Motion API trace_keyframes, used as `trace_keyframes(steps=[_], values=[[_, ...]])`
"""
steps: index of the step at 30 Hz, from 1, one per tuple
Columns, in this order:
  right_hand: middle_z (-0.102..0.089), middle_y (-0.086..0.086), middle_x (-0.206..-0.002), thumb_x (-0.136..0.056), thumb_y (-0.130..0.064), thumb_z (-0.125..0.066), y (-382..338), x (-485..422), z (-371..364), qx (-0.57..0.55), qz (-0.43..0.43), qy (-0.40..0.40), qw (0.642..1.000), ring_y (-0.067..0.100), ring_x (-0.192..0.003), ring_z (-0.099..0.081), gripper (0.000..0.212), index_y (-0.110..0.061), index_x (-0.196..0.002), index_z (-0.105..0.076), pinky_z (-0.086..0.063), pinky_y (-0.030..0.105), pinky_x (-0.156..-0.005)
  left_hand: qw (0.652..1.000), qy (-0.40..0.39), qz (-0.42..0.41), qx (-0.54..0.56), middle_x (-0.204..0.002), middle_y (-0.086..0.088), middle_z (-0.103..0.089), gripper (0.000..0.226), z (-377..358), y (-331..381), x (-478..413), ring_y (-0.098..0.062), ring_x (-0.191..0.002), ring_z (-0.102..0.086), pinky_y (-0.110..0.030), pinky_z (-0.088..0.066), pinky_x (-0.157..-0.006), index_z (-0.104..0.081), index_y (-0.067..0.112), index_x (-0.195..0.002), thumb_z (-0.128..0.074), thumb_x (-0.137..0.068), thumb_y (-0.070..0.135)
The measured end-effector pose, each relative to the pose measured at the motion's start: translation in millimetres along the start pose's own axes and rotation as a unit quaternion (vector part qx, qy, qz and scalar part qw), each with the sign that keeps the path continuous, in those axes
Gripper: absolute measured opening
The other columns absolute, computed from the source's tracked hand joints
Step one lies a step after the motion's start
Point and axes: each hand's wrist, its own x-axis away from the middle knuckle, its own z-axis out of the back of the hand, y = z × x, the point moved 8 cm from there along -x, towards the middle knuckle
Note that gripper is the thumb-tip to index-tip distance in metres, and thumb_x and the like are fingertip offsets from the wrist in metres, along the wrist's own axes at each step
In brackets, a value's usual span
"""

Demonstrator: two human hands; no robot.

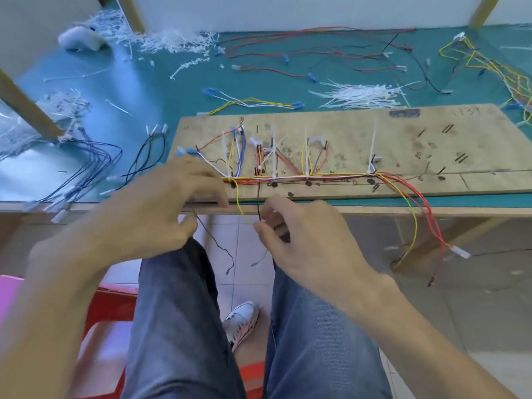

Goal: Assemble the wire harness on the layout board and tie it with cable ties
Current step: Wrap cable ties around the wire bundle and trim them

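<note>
A wooden layout board (403,139) lies on the green table. Along its front runs the wire harness (302,177), a bundle of red, yellow and white wires held by several upright white cable ties (373,145). Branch wires fan up to nails at the left. My left hand (161,208) hovers at the board's front left edge, fingers curled, pinching a thin black wire that hangs down. My right hand (299,234) is below the table edge, pinching a yellow wire (241,207) and a black wire that drop from the bundle.
A heap of loose white cable ties (362,95) lies behind the board. Loose red wires (288,53), blue wires (95,159) and a yellow bundle (501,70) are spread over the table. Cut tie scraps (161,41) pile up at the back. A red stool (112,306) is under me.
</note>
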Motion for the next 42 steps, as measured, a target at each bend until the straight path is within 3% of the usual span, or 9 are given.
trace_keyframes(steps=[6,10,14,17,22,25,31,37,42], values=[[-0.06,-0.031,-0.116,-0.081,-0.08,-0.064,33.9,32.8,-52.7,-0.173,-0.146,-0.062,0.972,0.002,-0.113,-0.061,0.05,-0.046,-0.113,-0.048,-0.054,0.033,-0.095,0.993,0.009,-0.038,-0.109,-0.114,0.012,-0.051,0.055,-15.2,-4.0,10.3,-0.02,-0.104,-0.05,-0.041,-0.047,-0.085,-0.07,0.029,-0.1,-0.075,-0.066,-0.014],[-0.062,-0.027,-0.135,-0.084,-0.057,-0.081,39.5,30.8,-71.9,-0.232,-0.156,-0.082,0.957,-0.004,-0.132,-0.051,0.063,-0.034,-0.134,-0.051,-0.045,0.032,-0.113,0.984,0.063,-0.073,-0.15,-0.101,0.002,-0.057,0.028,-17.1,5.5,7.4,-0.027,-0.094,-0.054,-0.041,-0.046,-0.074,-0.07,0.02,-0.09,-0.083,-0.077,-0.002],[-0.077,-0.016,-0.094,-0.096,-0.036,-0.075,40.1,27.6,-77.7,-0.305,-0.17,-0.099,0.932,0.006,-0.101,-0.069,0.016,-0.028,-0.109,-0.074,-0.055,0.041,-0.098,0.977,0.078,-0.098,-0.171,-0.099,0.002,-0.053,0.024,-27.3,6.0,7.6,-0.028,-0.092,-0.051,-0.046,-0.046,-0.075,-0.064,0.021,-0.089,-0.079,-0.08,0.004],[-0.072,-0.008,-0.083,-0.098,-0.039,-0.073,36.5,32.4,-81.8,-0.335,-0.178,-0.112,0.918,0.01,-0.087,-0.069,0.018,-0.03,-0.113,-0.078,-0.056,0.029,-0.087,0.975,0.074,-0.108,-0.182,-0.098,0.003,-0.045,0.031,-34.0,4.1,7.2,-0.026,-0.091,-0.045,-0.044,-0.044,-0.075,-0.066,0.024,-0.096,-0.087,-0.074,0.014],[-0.058,-0.01,-0.093,-0.1,-0.045,-0.067,24.6,30.0,-88.1,-0.258,-0.171,-0.112,0.944,0.008,-0.08,-0.06,0.035,-0.032,-0.133,-0.07,-0.043,0.012,-0.076,0.961,0.114,-0.142,-0.209,-0.093,0.004,-0.034,0.024,-28.6,2.6,10.3,-0.024,-0.086,-0.04,-0.037,-0.029,-0.073,-0.063,0.024,-0.077,-0.074,-0.087,0.005],[-0.053,-0.007,-0.11,-0.098,-0.052,-0.067,17.1,32.8,-88.9,-0.271,-0.183,-0.116,0.938,0.011,-0.081,-0.06,0.027,-0.044,-0.123,-0.072,-0.041,0.005,-0.08,0.971,0.14,-0.14,-0.134,-0.094,0.006,-0.045,0.017,-20.0,0.6,13.9,-0.023,-0.087,-0.042,-0.04,-0.036,-0.072,-0.066,0.025,-0.086,-0.061,-0.1,0.018],[-0.074,0.001,-0.084,-0.104,-0.05,-0.058,-1.6,48.6,-75.3,-0.363,-0.175,-0.19,0.895,0.039,-0.078,-0.056,0.031,-0.025,-0.089,-0.068,-0.044,0.041,-0.07,0.988,0.121,-0.093,0.003,-0.104,0.015,-0.049,0.004,-18.3,-3.3,17.8,-0.016,-0.101,-0.045,-0.041,-0.042,-0.086,-0.067,0.028,-0.091,-0.07,-0.094,0.028],[-0.05,-0.005,-0.054,-0.108,-0.035,-0.058,8.1,44.9,-9.3,-0.379,-0.18,-0.148,0.896,0.012,-0.047,-0.044,0.027,-0.018,-0.089,-0.068,-0.035,0.02,-0.048,0.985,0.07,-0.148,0.048,-0.134,0.023,-0.059,0.024,-19.6,37.9,5.2,-0.019,-0.122,-0.045,-0.035,-0.036,-0.102,-0.076,0.034,-0.106,-0.052,-0.108,0.038],[-0.05,-0.018,-0.052,-0.106,-0.027,-0.061,23.4,26.6,43.3,-0.321,-0.174,-0.099,0.926,0.003,-0.046,-0.039,0.024,-0.019,-0.091,-0.077,-0.03,0.013,-0.043,0.983,0.057,-0.144,0.096,-0.105,0.014,-0.072,0.026,-19.3,51.0,-21.5,-0.023,-0.112,-0.049,-0.04,-0.044,-0.096,-0.078,0.02,-0.103,-0.053,-0.107,0.028]])
